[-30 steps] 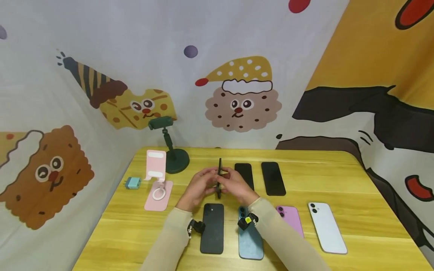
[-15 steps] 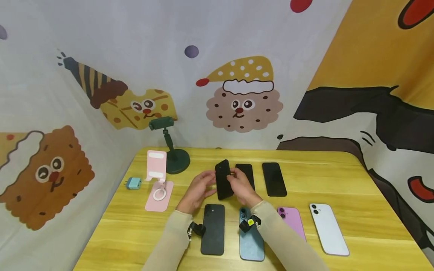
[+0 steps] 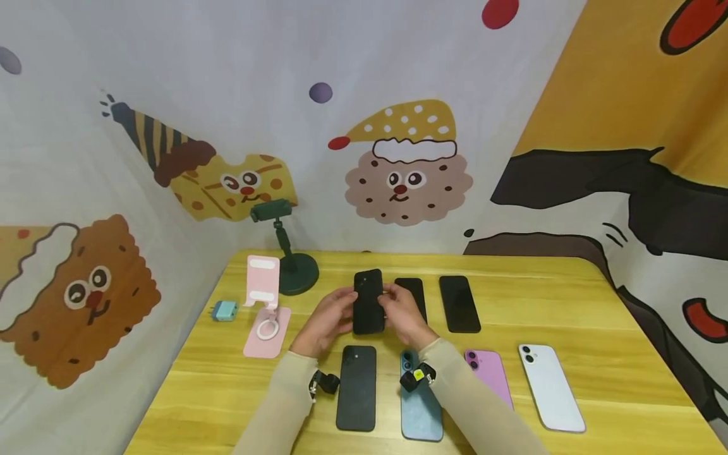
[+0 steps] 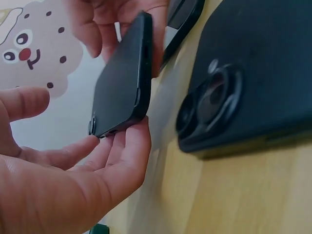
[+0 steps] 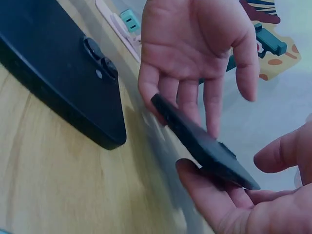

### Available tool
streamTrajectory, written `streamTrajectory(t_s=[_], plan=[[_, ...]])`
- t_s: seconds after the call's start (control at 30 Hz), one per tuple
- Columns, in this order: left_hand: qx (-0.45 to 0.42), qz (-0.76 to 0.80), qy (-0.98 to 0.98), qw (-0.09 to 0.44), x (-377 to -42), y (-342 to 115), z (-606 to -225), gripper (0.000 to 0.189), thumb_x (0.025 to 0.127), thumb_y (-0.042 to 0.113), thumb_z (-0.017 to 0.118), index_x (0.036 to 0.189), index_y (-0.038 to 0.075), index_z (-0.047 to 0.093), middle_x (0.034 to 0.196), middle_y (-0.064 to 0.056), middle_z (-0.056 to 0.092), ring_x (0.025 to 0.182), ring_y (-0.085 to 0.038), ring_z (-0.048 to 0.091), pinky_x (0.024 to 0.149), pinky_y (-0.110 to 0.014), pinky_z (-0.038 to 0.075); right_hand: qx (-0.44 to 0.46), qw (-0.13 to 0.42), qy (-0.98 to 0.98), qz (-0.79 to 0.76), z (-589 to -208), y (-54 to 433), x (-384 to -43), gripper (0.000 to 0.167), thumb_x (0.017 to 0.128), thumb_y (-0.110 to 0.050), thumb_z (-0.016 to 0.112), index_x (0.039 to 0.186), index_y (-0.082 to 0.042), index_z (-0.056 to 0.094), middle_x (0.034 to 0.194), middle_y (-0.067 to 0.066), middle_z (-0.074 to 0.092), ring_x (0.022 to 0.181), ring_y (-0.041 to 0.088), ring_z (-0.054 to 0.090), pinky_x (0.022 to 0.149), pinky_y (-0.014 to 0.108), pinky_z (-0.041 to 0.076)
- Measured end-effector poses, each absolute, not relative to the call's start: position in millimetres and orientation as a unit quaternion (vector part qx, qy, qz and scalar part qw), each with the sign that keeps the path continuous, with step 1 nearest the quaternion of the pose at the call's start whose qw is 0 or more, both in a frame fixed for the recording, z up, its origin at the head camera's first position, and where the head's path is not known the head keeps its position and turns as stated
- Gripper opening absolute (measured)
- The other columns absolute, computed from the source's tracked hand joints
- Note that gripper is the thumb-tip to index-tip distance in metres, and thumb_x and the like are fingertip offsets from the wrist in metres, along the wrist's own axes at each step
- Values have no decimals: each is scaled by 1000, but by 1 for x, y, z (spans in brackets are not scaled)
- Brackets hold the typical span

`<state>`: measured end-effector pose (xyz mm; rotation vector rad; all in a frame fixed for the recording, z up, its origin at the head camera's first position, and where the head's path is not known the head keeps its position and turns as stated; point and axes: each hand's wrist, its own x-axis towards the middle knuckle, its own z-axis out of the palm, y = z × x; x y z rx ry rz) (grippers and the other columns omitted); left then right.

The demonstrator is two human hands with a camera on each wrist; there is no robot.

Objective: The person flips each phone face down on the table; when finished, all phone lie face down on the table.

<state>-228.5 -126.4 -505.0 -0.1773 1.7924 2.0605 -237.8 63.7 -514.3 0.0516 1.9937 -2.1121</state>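
As a person's left hand [image 3: 328, 317] and right hand [image 3: 402, 315] grip a flat, round-cornered black phone [image 3: 368, 306] by its long edges above a wood-grain table [image 3: 540, 297], backed by creased cartoon-print cloth [image 3: 227, 76], its dull back faces the person, camera end farther away, long axis running toward the cloth.

I see a black phone [image 3: 368, 303], plain-backed with a small raised camera, held tilted just above the table [image 3: 534, 297], back toward my head view.
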Motion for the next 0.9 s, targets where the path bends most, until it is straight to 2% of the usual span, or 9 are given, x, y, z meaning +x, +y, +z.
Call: streamTrajectory(t_s=[0.1, 0.2, 0.33, 0.47, 0.57, 0.67, 0.9], plan=[[-76, 735, 646, 193, -230, -130, -503, 53, 109, 31, 58, 158, 11, 47, 137, -15, 65, 106, -21, 68, 82, -32, 57, 20, 132, 692, -709, -511, 65, -237, 47, 107, -11, 53, 151, 5, 47, 131, 25, 61, 108, 33, 72, 79, 46, 66], [-84, 727, 654, 190, -231, -132, -502, 52, 109, 32, 59, 156, 13, 50, 134, -13, 65, 104, -21, 65, 81, -31, 55, 23, 137, 717, -683, -508, 67, -236, 52, 107, -16, 57, 154, 2, 46, 135, 24, 63, 115, 35, 70, 84, 47, 65], [-72, 702, 685, 184, -231, -134, -503, 52, 109, 25, 60, 157, 12, 49, 146, -16, 57, 115, -26, 63, 87, -35, 57, 17, 147, 737, -660, -508, 68, -237, 58, 105, -19, 60, 157, 3, 44, 134, 22, 64, 115, 33, 71, 88, 45, 64], [-49, 674, 715, 180, -232, -135, -502, 55, 107, 13, 61, 160, 10, 45, 156, -21, 48, 129, -33, 60, 99, -46, 57, 1, 158, 745, -648, -510, 69, -238, 61, 105, -17, 60, 158, 6, 40, 143, 26, 61, 120, 35, 69, 90, 45, 64], [-47, 659, 728, 182, -232, -135, -502, 56, 105, 10, 62, 159, 9, 45, 156, -21, 49, 132, -34, 59, 104, -50, 55, -4, 166, 747, -644, -509, 68, -236, 61, 106, -17, 60, 159, 6, 39, 151, 28, 54, 129, 39, 65, 94, 46, 63], [-48, 646, 740, 181, -233, -135, -503, 55, 105, 10, 62, 158, 8, 47, 155, -20, 51, 131, -32, 60, 103, -49, 55, -9, 170, 749, -640, -508, 68, -235, 61, 107, -17, 60, 160, 5, 38, 156, 29, 50, 136, 41, 60, 97, 48, 62], [-53, 640, 745, 178, -235, -136, -505, 52, 107, 12, 61, 157, 4, 47, 157, -20, 51, 137, -34, 58, 109, -51, 54, -13, 182, 750, -635, -504, 68, -234, 65, 108, -20, 59, 162, 3, 34, 161, 28, 44, 142, 42, 54, 102, 51, 59]])
